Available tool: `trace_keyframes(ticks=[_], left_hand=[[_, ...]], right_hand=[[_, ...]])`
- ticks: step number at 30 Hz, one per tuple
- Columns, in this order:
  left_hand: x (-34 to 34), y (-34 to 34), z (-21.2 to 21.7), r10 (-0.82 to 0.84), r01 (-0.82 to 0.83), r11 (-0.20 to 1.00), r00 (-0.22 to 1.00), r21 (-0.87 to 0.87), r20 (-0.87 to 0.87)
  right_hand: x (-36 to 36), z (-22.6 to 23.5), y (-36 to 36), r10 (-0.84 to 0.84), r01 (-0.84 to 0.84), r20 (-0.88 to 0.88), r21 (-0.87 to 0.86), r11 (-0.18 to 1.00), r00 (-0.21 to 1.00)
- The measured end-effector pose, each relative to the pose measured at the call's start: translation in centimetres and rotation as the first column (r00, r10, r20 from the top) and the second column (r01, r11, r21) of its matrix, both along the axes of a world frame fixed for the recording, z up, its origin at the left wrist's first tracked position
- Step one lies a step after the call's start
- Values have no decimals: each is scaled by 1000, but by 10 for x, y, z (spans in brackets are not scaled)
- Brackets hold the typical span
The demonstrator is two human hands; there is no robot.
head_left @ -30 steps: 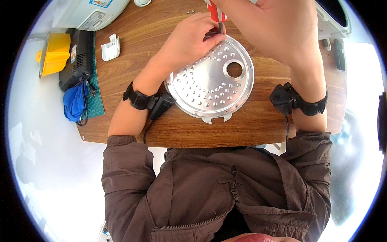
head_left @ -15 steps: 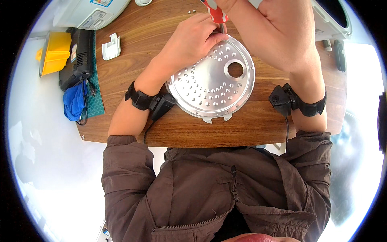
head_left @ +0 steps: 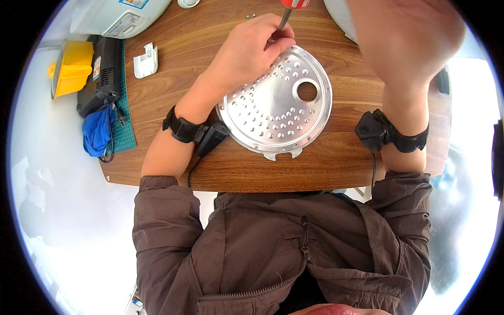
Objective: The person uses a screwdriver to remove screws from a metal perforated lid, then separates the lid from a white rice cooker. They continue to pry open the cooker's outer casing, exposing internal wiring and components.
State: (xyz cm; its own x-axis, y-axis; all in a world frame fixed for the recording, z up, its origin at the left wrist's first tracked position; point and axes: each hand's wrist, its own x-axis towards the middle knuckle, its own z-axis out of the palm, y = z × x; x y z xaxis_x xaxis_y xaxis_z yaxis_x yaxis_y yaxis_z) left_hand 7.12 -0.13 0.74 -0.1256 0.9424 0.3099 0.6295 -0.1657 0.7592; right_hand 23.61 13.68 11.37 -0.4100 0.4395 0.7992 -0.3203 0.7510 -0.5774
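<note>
A round silver metal plate (head_left: 275, 100) with many small dimples and one larger round hole lies on the wooden table. At its far rim, my left hand (head_left: 252, 50) is closed, thumb and fingers pinched round the lower shaft of a screwdriver (head_left: 285, 19). That tool stands slightly tilted, its red and white handle cut off by the top edge, its tip hidden by my fingers. Away to the right of it is my right hand (head_left: 412, 39), smeared by motion, with its fingers not discernible. Both wrists wear a black strapped device.
Several small metal bits (head_left: 251, 16) lie beyond my left hand. A white plastic piece (head_left: 145, 61) is at the left. Farther left are a black device (head_left: 100, 79), a yellow container (head_left: 73, 68), a blue cloth (head_left: 96, 134) and a green mat (head_left: 126, 131). Pale appliance housings (head_left: 118, 18) stand at the back.
My right hand has moved right, away from the screwdriver handle. The screwdriver has shifted a little up and leans more. My left hand and the plate stay almost where they were.
</note>
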Motion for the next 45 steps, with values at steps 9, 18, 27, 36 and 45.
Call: trace_keyframes(ticks=[9,18,27,36,45], left_hand=[[-7,5,19,219,-170,968,933,-184,286],[-44,10,18,404,-403,914,904,39,-136],[-57,4,-6,261,-275,961,916,-5,-306],[-57,5,-10,224,-232,973,933,6,-282],[-60,3,2,235,-248,969,938,-19,-256]], right_hand=[[24,-8,54,-201,178,-131,-171,969,971],[19,-12,44,-188,172,-65,-193,966,980],[16,-14,30,-142,134,-30,-186,973,989],[12,-14,22,-107,104,-8,-180,978,994],[15,-9,19,-104,100,-13,-174,980,994]])
